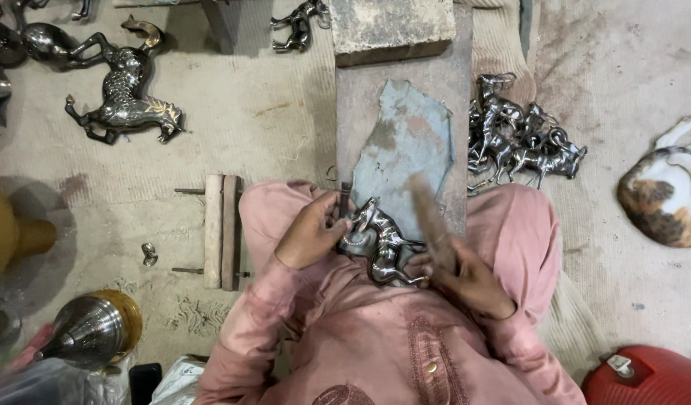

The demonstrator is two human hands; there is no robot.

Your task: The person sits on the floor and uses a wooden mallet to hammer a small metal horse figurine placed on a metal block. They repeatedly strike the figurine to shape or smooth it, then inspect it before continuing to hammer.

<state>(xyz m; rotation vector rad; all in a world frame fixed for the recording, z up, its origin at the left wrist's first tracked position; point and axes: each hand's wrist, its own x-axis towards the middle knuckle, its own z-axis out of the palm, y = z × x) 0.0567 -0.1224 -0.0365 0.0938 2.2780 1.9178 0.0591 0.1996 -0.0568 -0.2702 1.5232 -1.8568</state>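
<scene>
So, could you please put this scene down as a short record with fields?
Setting: floor-level workplace, a person seated at a wooden work block topped by a blue-grey slab
Left hand: holds a small punch tool against the silver horse figurine
Right hand: grips a wooden mallet, motion-blurred
Nearby right: pile of small horse figurines; calico cat lying curled
Nearby left: large decorated horse figurine; wooden clamp

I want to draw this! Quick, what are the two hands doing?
Left hand: closed on a thin metal punch set against the shiny horse figure.
Right hand: closed on a blurred wooden mallet.
</scene>
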